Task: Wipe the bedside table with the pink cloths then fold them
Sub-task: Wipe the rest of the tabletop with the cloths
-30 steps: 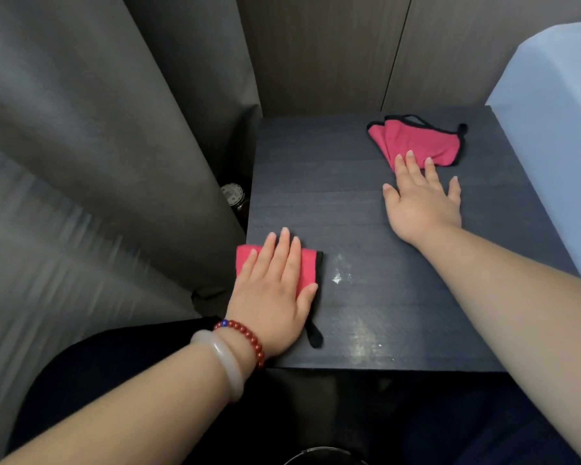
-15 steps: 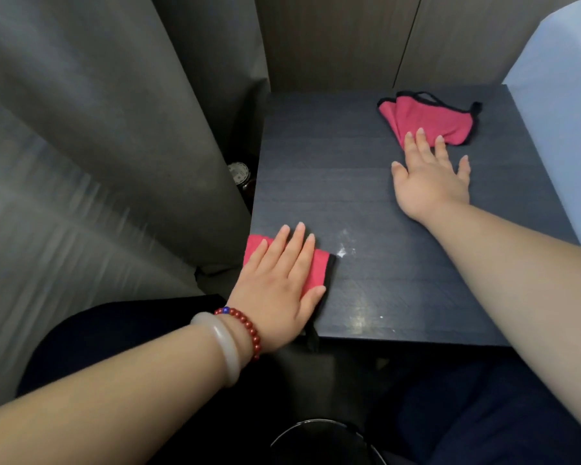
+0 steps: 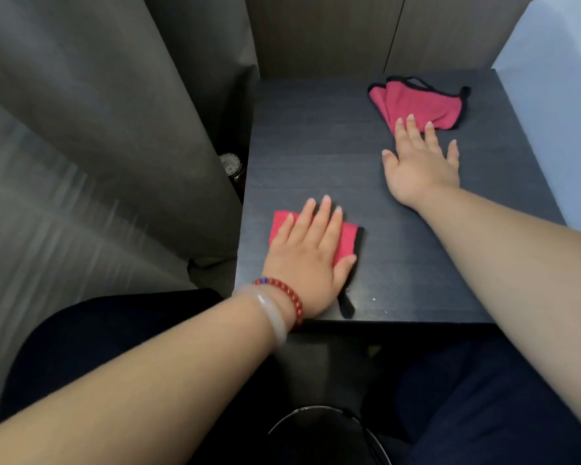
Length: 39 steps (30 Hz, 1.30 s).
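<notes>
Wiping under way at the dark bedside table (image 3: pixel 316 146). Near the front left corner, a flat press by the left hand (image 3: pixel 311 260) on the folded pink cloth (image 3: pixel 348 238), with fingers straight and slightly apart, thumb out past the cloth's black-trimmed right edge, and wrist at the front edge, ringed by a red bead bracelet (image 3: pixel 292 298) and a pale bangle. Toward the back right corner, a reach by the right hand (image 3: pixel 420 166), palm down on bare wood, with fingers straight and spread and three fingertips on the near tip of the second pink cloth (image 3: pixel 423 102), loosely bunched, black trim trailing at the back. Both forearms stretched in low over the front edge.

Judged as late in the wiping step, with folding of the far cloth not yet done. Called for next, by the look of it: steady downward pressure through the right fingertips to drag that loose tip inward without slipping off, then a sweep or a fold. Grey curtain (image 3: pixel 114 95) along the left edge, pale bed (image 3: pixel 557 78) along the right.
</notes>
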Tool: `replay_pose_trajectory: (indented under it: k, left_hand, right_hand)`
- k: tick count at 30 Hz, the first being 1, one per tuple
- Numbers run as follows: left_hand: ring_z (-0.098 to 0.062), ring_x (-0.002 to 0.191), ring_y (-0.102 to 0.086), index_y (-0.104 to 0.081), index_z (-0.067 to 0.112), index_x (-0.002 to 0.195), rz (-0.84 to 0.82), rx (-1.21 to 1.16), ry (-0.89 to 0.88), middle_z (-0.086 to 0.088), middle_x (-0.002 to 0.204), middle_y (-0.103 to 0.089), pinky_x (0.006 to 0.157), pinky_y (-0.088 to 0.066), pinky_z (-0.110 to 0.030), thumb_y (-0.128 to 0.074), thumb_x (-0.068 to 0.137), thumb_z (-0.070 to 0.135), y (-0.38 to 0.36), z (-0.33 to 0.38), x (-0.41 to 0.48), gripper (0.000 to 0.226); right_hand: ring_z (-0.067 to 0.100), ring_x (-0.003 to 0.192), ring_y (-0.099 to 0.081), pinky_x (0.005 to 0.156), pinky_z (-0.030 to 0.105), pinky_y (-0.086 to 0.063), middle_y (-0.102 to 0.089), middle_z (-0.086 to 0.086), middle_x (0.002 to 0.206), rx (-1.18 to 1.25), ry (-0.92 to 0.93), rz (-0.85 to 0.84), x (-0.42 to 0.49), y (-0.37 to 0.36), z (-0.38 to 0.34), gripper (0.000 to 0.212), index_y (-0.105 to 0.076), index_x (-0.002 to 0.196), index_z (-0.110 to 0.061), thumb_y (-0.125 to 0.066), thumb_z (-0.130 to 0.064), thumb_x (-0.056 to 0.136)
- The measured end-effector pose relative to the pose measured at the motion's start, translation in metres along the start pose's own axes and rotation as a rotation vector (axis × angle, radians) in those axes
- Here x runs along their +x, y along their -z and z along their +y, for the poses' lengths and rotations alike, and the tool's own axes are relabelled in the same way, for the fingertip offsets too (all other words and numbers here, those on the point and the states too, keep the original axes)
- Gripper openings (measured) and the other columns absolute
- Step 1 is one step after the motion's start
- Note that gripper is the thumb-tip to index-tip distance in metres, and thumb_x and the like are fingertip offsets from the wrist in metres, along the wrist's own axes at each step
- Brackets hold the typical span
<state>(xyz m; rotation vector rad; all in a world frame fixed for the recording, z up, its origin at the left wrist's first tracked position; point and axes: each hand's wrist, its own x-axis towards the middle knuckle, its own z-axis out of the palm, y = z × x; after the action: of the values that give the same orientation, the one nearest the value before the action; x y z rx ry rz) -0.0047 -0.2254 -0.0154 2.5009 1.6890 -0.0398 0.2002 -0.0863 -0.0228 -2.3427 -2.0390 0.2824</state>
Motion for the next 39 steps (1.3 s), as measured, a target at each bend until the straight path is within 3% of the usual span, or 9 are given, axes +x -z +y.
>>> replay_pose_trajectory:
  k: [3,8,11,17,20,23,34,36,39]
  left_hand:
    - [-0.024,0.148,0.009,0.001,0.014,0.154,-0.047,0.028,0.153,-0.007,0.162,0.008,0.12,0.0,-0.044,-0.017,0.098,0.053,0.006,-0.001,0.04,0.07]
    - [-0.027,0.149,-0.002,-0.013,0.009,0.154,0.0,0.009,-0.061,-0.011,0.162,-0.006,0.119,-0.007,-0.047,-0.021,0.096,0.052,-0.004,0.032,-0.019,0.072]
    - [-0.027,0.148,-0.009,-0.02,0.011,0.153,0.001,-0.028,-0.088,-0.009,0.161,-0.014,0.118,-0.013,-0.048,-0.026,0.096,0.052,-0.003,0.03,-0.008,0.07]
    - [-0.023,0.148,0.011,0.003,0.014,0.154,-0.068,0.034,0.141,-0.006,0.162,0.01,0.119,0.001,-0.044,-0.016,0.098,0.052,0.007,0.012,0.086,0.07]
    - [-0.025,0.148,0.008,0.0,0.01,0.154,-0.039,0.015,0.03,-0.01,0.162,0.007,0.12,-0.001,-0.044,-0.017,0.098,0.051,0.004,0.025,0.051,0.071]
    - [-0.026,0.149,-0.005,-0.016,0.01,0.153,-0.001,-0.011,-0.088,-0.01,0.161,-0.009,0.119,-0.01,-0.046,-0.021,0.096,0.052,-0.001,0.027,0.011,0.072]
    - [-0.025,0.147,0.014,0.005,0.016,0.154,-0.102,0.012,0.376,-0.005,0.161,0.014,0.119,0.003,-0.047,-0.015,0.097,0.053,0.023,-0.053,0.174,0.071]
    - [-0.024,0.147,0.013,0.006,0.015,0.154,-0.097,0.013,0.303,-0.005,0.161,0.013,0.119,0.002,-0.046,-0.014,0.098,0.052,0.026,-0.046,0.17,0.07]
    - [-0.022,0.148,0.008,0.0,0.017,0.154,-0.03,0.04,-0.008,-0.003,0.162,0.007,0.119,-0.001,-0.044,-0.013,0.096,0.053,0.016,-0.024,0.126,0.07]
  right_hand:
    - [0.016,0.148,0.005,0.117,0.054,0.001,0.007,-0.012,0.16,-0.005,0.002,-0.004,-0.001,0.001,0.0,0.06,0.002,0.152,-0.03,-0.017,-0.047,0.098]
    - [0.016,0.148,0.006,0.117,0.055,0.002,0.007,-0.014,0.16,0.004,0.001,0.01,0.0,-0.001,0.0,0.06,0.001,0.152,-0.031,-0.017,-0.047,0.097]
    - [0.015,0.148,0.006,0.117,0.055,0.002,0.007,-0.014,0.16,0.003,-0.004,0.018,0.002,-0.002,-0.001,0.06,0.001,0.152,-0.031,-0.017,-0.047,0.097]
    - [0.015,0.148,0.006,0.117,0.054,0.002,0.007,-0.014,0.16,0.014,0.015,0.015,-0.001,0.0,0.0,0.059,0.001,0.152,-0.03,-0.017,-0.046,0.098]
    - [0.015,0.148,0.006,0.117,0.054,0.003,0.007,-0.013,0.16,0.026,0.016,0.013,-0.002,0.001,0.0,0.058,0.001,0.152,-0.03,-0.016,-0.043,0.098]
    - [0.015,0.148,0.006,0.117,0.054,0.002,0.007,-0.013,0.16,0.031,0.015,0.022,-0.003,0.0,0.0,0.057,0.001,0.152,-0.03,-0.016,-0.042,0.098]
    - [0.013,0.147,0.006,0.117,0.053,0.003,0.006,-0.015,0.16,0.049,0.025,0.04,0.0,-0.002,0.003,0.055,0.0,0.152,-0.033,-0.014,-0.04,0.099]
    - [0.012,0.147,0.005,0.117,0.052,0.003,0.004,-0.016,0.16,0.064,0.031,0.041,0.001,-0.002,0.004,0.054,-0.002,0.152,-0.034,-0.013,-0.039,0.099]
    - [0.009,0.147,0.003,0.118,0.049,0.004,0.001,-0.017,0.159,0.12,0.033,0.036,0.0,0.001,0.007,0.052,-0.007,0.151,-0.037,-0.013,-0.037,0.099]
